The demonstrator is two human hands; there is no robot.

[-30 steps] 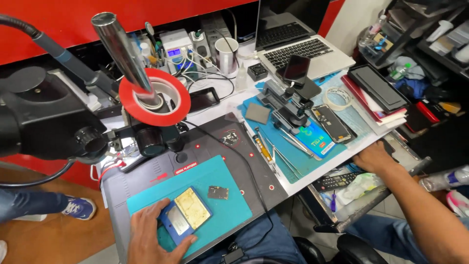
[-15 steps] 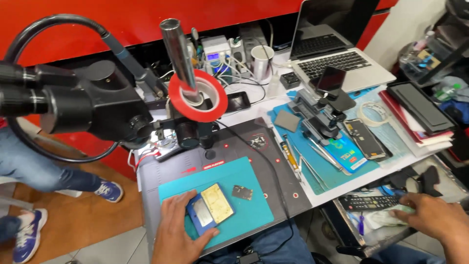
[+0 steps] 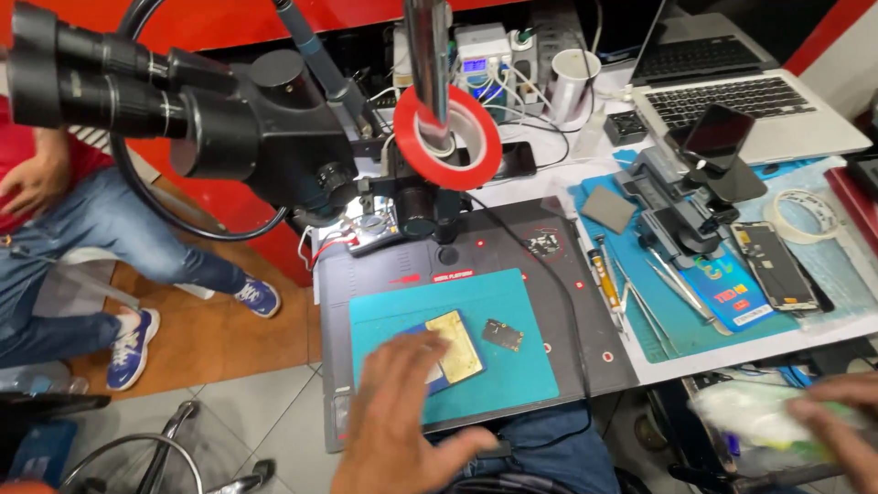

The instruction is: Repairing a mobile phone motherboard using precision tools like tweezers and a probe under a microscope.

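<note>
My left hand lies flat with fingers spread on the teal mat, its fingertips over the blue phone body that carries a gold plate. A small dark circuit board sits on the mat just right of the plate. My right hand is at the lower right, below the table edge, closed on a blurred clear plastic bag with green and white contents. A black stereo microscope looms over the mat's far edge.
A red tape roll hangs on the microscope post. On a blue mat to the right are a phone clamp, tweezers and a phone screen. A laptop stands behind. A seated person's legs are at left.
The view has swung left and down. My right hand has come in from the far right to below the table edge and now holds the plastic bag. My left hand stays on the phone.
</note>
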